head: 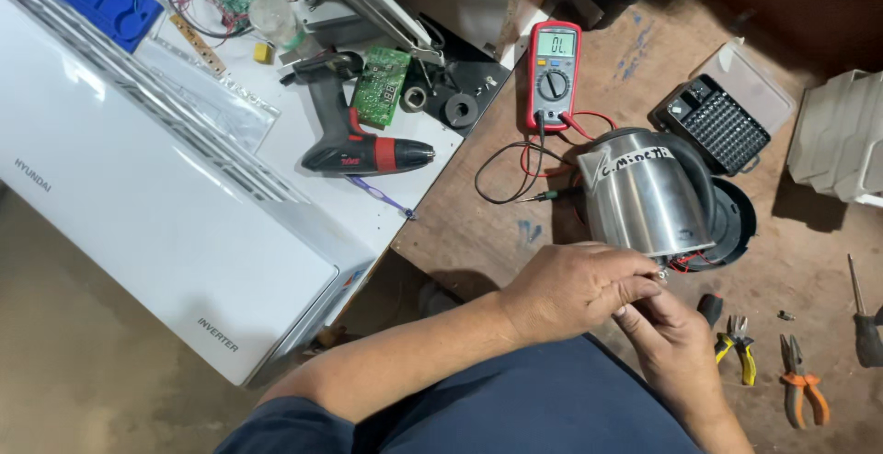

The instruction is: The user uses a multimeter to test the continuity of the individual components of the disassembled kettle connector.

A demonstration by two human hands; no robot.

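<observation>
Both hands meet at the kettle's open base: left hand fingers pinch a small part, right hand fingers curl beneath, steadying it; meter beyond

Kettle on bench, multimeter behind it, drill left, pliers right.

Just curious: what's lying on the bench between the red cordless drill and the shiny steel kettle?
In the head view, black and red multimeter leads on bare wooden bench.
</observation>
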